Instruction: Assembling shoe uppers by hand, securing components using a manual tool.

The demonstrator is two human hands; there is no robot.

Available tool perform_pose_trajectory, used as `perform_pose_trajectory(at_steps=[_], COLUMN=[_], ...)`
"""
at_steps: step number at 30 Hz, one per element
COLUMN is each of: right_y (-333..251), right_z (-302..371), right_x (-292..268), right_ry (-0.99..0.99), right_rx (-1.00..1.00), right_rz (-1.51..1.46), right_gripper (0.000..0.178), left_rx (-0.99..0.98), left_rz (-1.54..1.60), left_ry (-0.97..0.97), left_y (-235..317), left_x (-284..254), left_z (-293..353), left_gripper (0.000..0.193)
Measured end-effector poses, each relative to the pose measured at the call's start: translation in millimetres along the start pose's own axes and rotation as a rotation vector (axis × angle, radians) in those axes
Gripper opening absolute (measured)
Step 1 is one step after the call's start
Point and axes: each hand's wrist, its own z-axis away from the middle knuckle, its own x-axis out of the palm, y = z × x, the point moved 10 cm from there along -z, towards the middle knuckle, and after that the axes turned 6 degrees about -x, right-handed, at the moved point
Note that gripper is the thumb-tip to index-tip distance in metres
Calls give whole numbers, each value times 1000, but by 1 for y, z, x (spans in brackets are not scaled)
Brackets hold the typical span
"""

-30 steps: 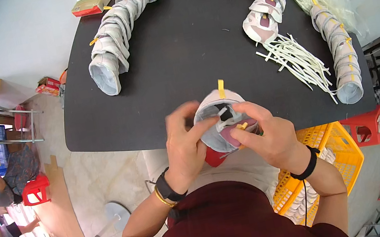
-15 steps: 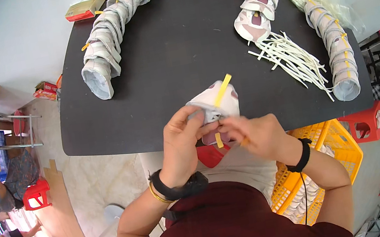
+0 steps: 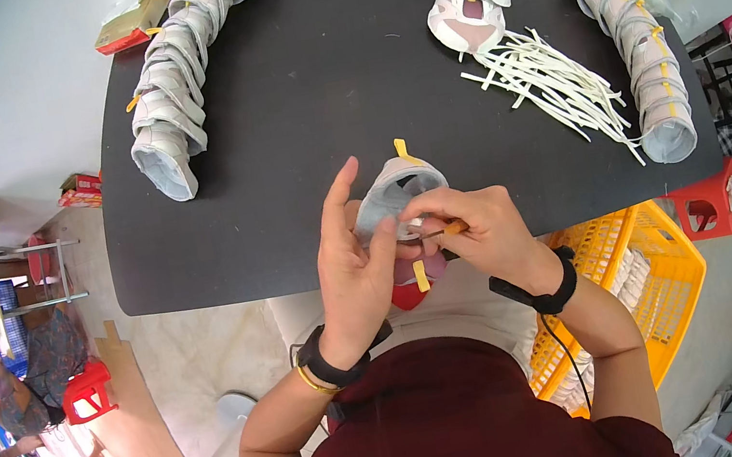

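Observation:
A pale shoe upper (image 3: 397,192) with a grey lining and yellow pull tabs is held at the table's near edge, its opening turned up toward me. My left hand (image 3: 349,261) grips it on the left side; the index finger stands raised and the thumb lies at the opening's near rim. In my right hand (image 3: 491,224), the fingers pinch a small hand tool with an orange-brown handle (image 3: 455,226) and a thin metal shaft. That shaft points left at the upper's near side, between both hands. Its tip is too small to make out.
Nested shoe uppers form long rows at left (image 3: 176,95) and right (image 3: 637,53) of the black table (image 3: 310,131). White laces (image 3: 551,83) lie beside two uppers (image 3: 468,18). A yellow crate (image 3: 662,294) with more uppers stands below right, near a red stool (image 3: 709,202).
The upper has been tilted so its opening now shows. My left index finger has lifted off it. The tool in my right hand shows more clearly, and the view has shifted slightly.

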Motion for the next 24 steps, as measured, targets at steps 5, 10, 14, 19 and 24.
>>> perform_pose_trajectory(at_steps=[5, 10, 14, 19, 24], right_y=[6, 0, 0, 2, 13], right_z=[3, 8, 12, 12, 5], right_x=[3, 1, 4, 1, -1], right_ry=[60, 95, 88, 184, 211], right_rx=[53, -3, -13, 81, 254], right_rz=[14, -13, -99, -182, -161], right_gripper=[26, 22, 22, 18, 8], left_rx=[17, 50, 51, 30, 11], left_rz=[-171, -202, -309, -118, -142], left_ry=[12, 69, 91, 68, 69], left_y=[3, -1, 5, 0, 1], left_x=[3, -2, 0, -3, -2], left_z=[1, 3, 7, 6, 6], left_gripper=[62, 62, 60, 52, 49])
